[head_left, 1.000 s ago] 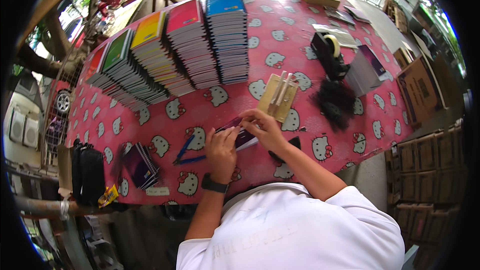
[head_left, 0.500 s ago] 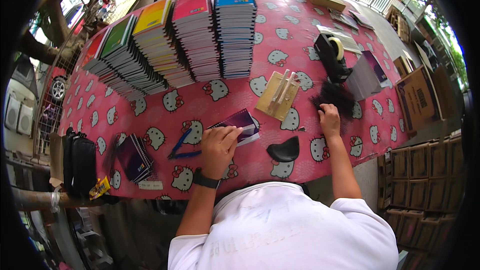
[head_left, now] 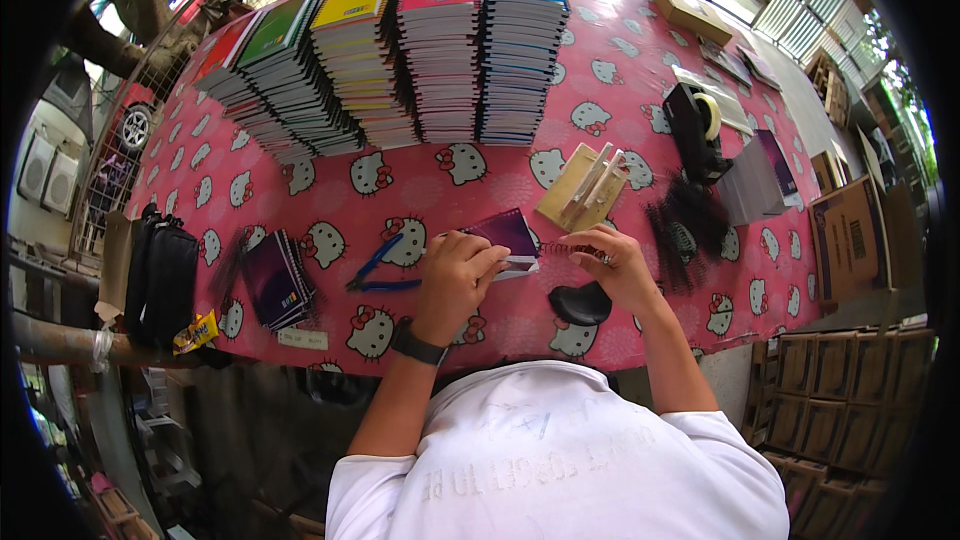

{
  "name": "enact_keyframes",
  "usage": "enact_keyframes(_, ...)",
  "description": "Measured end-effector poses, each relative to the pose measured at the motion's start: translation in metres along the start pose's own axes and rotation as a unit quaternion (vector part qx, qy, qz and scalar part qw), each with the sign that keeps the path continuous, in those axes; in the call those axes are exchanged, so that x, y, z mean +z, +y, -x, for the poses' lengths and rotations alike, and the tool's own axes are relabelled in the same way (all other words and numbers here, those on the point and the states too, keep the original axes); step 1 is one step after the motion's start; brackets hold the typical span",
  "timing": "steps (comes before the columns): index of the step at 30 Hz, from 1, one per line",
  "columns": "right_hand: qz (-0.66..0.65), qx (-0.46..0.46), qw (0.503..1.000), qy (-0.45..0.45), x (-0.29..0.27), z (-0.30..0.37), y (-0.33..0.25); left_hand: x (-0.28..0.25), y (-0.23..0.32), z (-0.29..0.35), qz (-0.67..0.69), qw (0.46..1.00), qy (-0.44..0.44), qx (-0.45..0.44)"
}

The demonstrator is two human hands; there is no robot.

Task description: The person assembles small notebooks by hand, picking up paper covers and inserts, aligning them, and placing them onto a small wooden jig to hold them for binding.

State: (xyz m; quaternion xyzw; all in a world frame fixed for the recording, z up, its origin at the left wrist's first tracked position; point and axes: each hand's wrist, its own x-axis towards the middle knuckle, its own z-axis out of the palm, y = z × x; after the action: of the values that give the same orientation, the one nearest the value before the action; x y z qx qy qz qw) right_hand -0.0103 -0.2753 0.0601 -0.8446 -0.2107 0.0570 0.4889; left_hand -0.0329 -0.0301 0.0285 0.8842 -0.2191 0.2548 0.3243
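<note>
My left hand [head_left: 460,270], with a dark watch on its wrist, closes over the near left part of a small purple-covered notebook [head_left: 510,231] lying on the table. Between the fingers of my right hand [head_left: 612,262] is a thin dark spiral binding coil [head_left: 566,249], its left end close to the notebook's right edge. Whether coil and pages touch, I cannot tell. Blue-handled pliers [head_left: 378,268] lie open to the left of my left hand. Below the right hand rests a black curved object [head_left: 580,306]. A wooden board with pale strips [head_left: 584,188] sits just beyond both hands.
Tall stacks of spiral notebooks [head_left: 437,50] fill the far left. To the right are a pile of black coils [head_left: 688,225], a black tape dispenser [head_left: 697,130] and upright purple-covered booklets [head_left: 757,180]. Bound purple notebooks [head_left: 277,282] and a black bag [head_left: 160,270] lie left.
My right hand has come from the coil pile leftward to the notebook, now with a coil in its fingers. The left hand stays on the notebook. The whole view has shifted slightly.
</note>
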Motion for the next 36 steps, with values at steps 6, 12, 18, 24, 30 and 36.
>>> enact_keyframes(6, -0.002, -0.046, 0.999, 0.008, 0.006, -0.004, 0.002, 0.000, 0.000, 0.003, -0.001, 1.000, 0.004, 0.004)
enact_keyframes(12, 0.041, -0.072, 0.993, -0.083, 0.000, -0.008, 0.007, -0.001, -0.001, 0.005, 0.000, 1.000, -0.003, 0.008)
enact_keyframes(18, -0.044, 0.003, 0.987, -0.155, -0.001, -0.008, 0.002, -0.004, 0.014, 0.002, -0.013, 1.000, -0.015, -0.019)
enact_keyframes(24, 0.015, -0.102, 0.988, -0.111, 0.003, -0.013, 0.011, -0.001, 0.011, 0.004, -0.016, 0.999, -0.029, -0.022)
enact_keyframes(30, 0.052, -0.141, 0.985, -0.088, 0.008, -0.019, 0.015, -0.001, 0.003, 0.007, -0.032, 0.999, -0.028, 0.001)
enact_keyframes(36, 0.068, -0.160, 0.982, -0.074, 0.010, -0.016, 0.009, -0.001, 0.009, 0.004, -0.039, 0.999, -0.025, -0.017)
